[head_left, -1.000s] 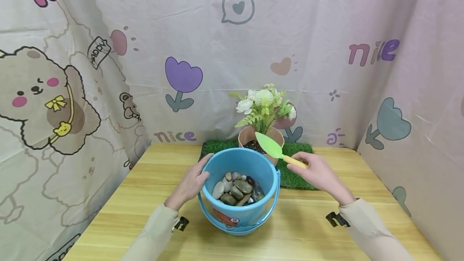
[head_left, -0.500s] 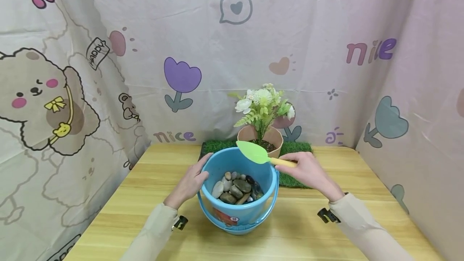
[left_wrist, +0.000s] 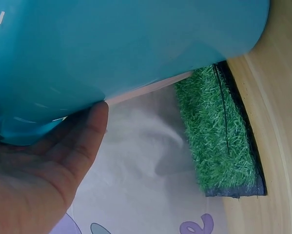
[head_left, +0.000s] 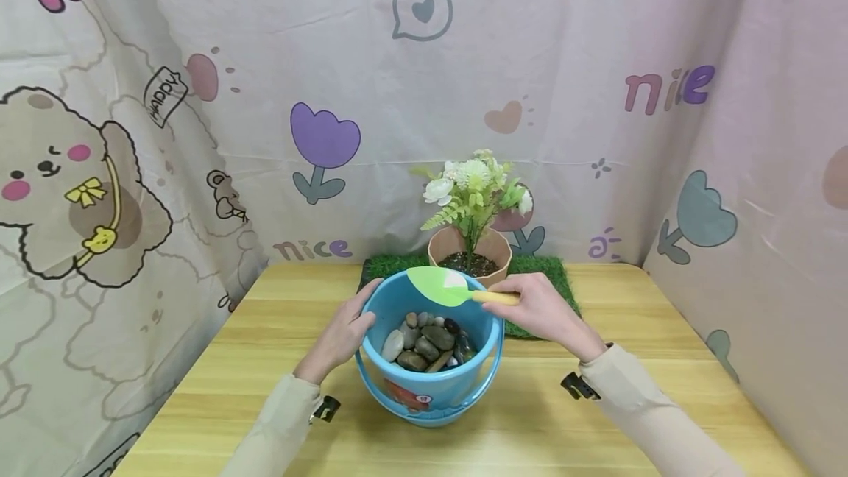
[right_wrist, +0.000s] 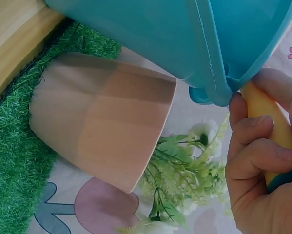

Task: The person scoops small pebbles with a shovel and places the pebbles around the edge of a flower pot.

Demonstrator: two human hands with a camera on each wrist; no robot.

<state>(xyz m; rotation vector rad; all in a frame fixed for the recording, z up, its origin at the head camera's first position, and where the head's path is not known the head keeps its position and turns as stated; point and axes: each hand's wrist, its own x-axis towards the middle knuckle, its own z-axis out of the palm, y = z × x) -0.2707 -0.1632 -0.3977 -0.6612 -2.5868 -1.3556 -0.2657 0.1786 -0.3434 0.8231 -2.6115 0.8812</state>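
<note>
Stones [head_left: 426, 348] are lying heaped in the bottom of a light-blue plastic bucket [head_left: 445, 390], smooth and rounded, mostly grey and olive-brown, with a pale one sitting at the left and a near-black one at the back right. The bucket is standing upright on the wood-grain tabletop [head_left: 649, 330]; its bail [right_wrist: 209, 53] is hanging down around the front, and a red picture label [head_left: 407, 394] is showing there.

From where I'm standing, the left hand [head_left: 341, 333] is holding the bucket's left rim, its grip clamping with the thumb over the edge and the fingers lying along the outer wall. The right hand [head_left: 539, 308] is gripping a small garden trowel [head_left: 442, 288], its grip curling firmly around the yellow handle. The trowel's green blade is pointing left across the rear of the bucket's opening; I'm not making out whether it is touching the rim.

Behind, a pinkish-beige flowerpot [head_left: 493, 243] is holding dark soil [head_left: 483, 265] and a spray of white flowers [head_left: 473, 175] with green leaves. The bucket is standing in front, hiding the pot's lower part from the head view. The flowerpot is resting on an artificial-grass mat [right_wrist: 14, 161]. A printed fabric backdrop [head_left: 397, 109] is hanging beyond it.
</note>
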